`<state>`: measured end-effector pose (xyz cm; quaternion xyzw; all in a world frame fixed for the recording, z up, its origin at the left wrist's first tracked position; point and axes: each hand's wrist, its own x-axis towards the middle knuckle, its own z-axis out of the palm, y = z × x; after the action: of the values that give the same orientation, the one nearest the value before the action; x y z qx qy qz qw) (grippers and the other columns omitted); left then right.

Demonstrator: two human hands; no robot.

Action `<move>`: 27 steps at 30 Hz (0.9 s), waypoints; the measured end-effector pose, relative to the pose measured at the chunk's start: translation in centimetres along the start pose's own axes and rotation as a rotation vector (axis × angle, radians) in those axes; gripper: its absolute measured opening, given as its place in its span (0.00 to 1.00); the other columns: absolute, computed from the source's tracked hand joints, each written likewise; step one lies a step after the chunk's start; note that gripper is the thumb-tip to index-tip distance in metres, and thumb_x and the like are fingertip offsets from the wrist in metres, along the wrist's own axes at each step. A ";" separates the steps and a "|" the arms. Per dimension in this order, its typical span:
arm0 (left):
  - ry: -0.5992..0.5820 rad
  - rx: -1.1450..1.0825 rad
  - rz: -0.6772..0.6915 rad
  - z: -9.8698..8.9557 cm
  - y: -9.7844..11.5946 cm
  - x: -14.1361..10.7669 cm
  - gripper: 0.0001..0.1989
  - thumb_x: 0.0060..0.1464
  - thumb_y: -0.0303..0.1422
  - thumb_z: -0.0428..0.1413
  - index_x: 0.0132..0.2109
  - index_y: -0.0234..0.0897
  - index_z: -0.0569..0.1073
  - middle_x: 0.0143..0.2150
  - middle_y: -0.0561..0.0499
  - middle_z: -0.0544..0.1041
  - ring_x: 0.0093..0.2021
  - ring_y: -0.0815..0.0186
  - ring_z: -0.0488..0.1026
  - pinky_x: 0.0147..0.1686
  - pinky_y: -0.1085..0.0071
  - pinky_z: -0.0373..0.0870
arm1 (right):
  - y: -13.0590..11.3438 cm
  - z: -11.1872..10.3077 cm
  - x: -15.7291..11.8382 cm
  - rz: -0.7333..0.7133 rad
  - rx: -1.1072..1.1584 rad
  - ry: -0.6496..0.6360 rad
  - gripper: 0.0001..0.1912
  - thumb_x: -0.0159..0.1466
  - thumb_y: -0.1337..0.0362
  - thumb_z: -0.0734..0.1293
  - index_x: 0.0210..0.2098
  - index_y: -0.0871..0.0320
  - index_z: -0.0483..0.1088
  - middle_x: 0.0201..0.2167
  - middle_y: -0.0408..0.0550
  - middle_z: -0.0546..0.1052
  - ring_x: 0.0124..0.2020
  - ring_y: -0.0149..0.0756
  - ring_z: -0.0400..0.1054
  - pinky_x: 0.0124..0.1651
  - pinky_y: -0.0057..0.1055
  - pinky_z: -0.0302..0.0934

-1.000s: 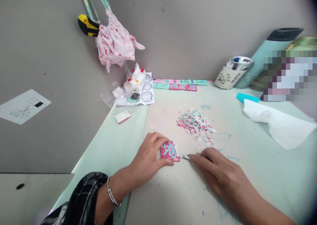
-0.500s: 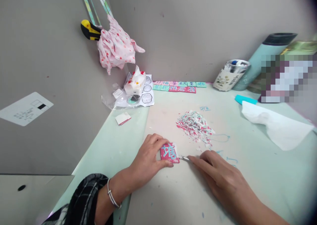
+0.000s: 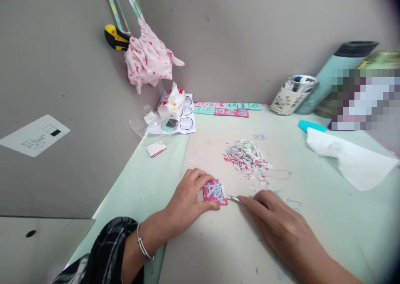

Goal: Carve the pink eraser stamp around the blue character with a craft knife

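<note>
A small pink-red square tile [image 3: 215, 192] with a light blue character lies on the board, its right edge whitish. My left hand [image 3: 190, 196] grips it from the left, fingers at the top edge and thumb at the bottom. My right hand [image 3: 276, 221] is closed round a thin metal carving tool [image 3: 235, 199], whose tip is at the tile's right edge. Beyond the hands is a heap of red, white and green shavings [image 3: 246, 161]. Several pink and green character tiles [image 3: 231, 112] stand in two rows along the back wall.
At the back left are a tissue pack [image 3: 172, 104] and a printed sheet [image 3: 187, 123], with a small white-and-red block [image 3: 156, 149] nearer. A pen jar [image 3: 290, 98], teal bottle [image 3: 337, 75], turquoise object [image 3: 311, 126] and white tissue [image 3: 353, 163] are at the right.
The whole view has shifted very slightly. Both hands keep nearly the same pose, with the tool tip still at the tile's right edge.
</note>
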<state>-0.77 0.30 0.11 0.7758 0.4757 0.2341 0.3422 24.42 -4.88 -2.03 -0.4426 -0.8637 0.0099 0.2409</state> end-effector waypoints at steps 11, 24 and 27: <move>0.003 -0.001 0.013 0.1 -0.2 -0.1 0.24 0.49 0.32 0.70 0.52 0.42 0.73 0.50 0.49 0.71 0.54 0.56 0.68 0.57 0.57 0.66 | -0.2 -0.1 0.0 0.022 -0.002 -0.017 0.21 0.67 0.76 0.59 0.56 0.55 0.67 0.35 0.47 0.68 0.32 0.31 0.67 0.31 0.26 0.62; 0.006 0.009 -0.002 0.1 -0.2 -0.1 0.25 0.48 0.31 0.70 0.53 0.42 0.73 0.50 0.49 0.71 0.54 0.56 0.68 0.57 0.57 0.66 | -0.5 0.0 0.1 0.019 -0.040 -0.010 0.22 0.66 0.78 0.58 0.56 0.55 0.65 0.35 0.47 0.67 0.33 0.33 0.65 0.31 0.27 0.61; 0.021 0.013 0.000 0.2 -0.2 -0.2 0.25 0.49 0.31 0.70 0.53 0.43 0.73 0.50 0.49 0.72 0.54 0.55 0.68 0.57 0.56 0.67 | -0.4 0.1 0.2 0.006 -0.054 0.011 0.20 0.66 0.78 0.58 0.55 0.56 0.65 0.35 0.47 0.67 0.32 0.33 0.65 0.30 0.27 0.61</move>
<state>-0.84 0.18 -0.17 0.7756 0.4808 0.2392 0.3318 23.95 -4.95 -1.96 -0.4517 -0.8609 -0.0151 0.2336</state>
